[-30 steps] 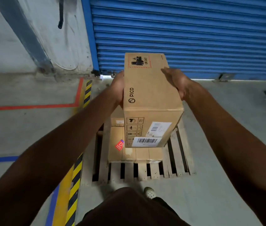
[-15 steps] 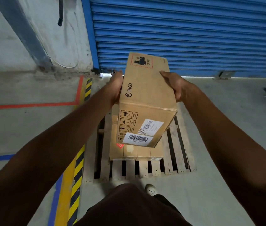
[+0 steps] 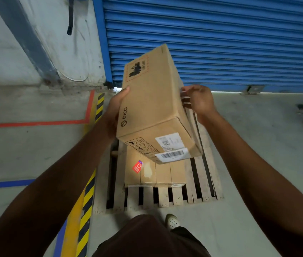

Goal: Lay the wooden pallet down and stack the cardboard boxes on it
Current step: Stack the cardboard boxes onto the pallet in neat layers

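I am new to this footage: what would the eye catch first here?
A tilted cardboard box, held between the left hand and the right hand, fills the centre. Beneath it, other boxes already lie on the wooden pallet; a blue roller shutter stands behind.

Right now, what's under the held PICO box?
Below the PICO box, tan cardboard boxes lie on the wooden pallet, one bearing a red sticker. The held box covers their far ends, so anything behind them is hidden.
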Motion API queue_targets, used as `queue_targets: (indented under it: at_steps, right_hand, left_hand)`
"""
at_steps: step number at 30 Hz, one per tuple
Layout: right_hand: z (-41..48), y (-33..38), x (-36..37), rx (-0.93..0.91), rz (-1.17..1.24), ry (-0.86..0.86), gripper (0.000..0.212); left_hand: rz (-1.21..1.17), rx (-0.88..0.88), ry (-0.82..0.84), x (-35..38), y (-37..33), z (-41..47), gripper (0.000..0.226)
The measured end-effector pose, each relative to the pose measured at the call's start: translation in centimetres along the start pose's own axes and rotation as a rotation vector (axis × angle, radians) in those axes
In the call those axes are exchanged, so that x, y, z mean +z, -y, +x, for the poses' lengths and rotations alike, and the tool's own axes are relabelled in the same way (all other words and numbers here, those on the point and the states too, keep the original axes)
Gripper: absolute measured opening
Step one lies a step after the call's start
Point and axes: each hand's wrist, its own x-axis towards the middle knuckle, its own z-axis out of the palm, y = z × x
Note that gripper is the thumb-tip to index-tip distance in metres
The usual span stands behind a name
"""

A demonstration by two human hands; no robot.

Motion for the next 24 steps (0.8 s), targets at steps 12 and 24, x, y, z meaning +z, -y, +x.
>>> queue_targets:
  at_steps: [12, 24]
  right_hand:
    - [5.0, -6.1, -0.2, 0.439, -0.177, 0.194, 0.133]
    - [2.0, -6.9, -1.1, 0.52, -0.024, 0.215, 0.056]
  left_hand:
    - [-0.008, 0.095, -0.063, -1.1, 3.7, 0.8, 0.056]
    - [0.448, 0.041, -0.071, -4.6, 1.4, 3.4, 0.039]
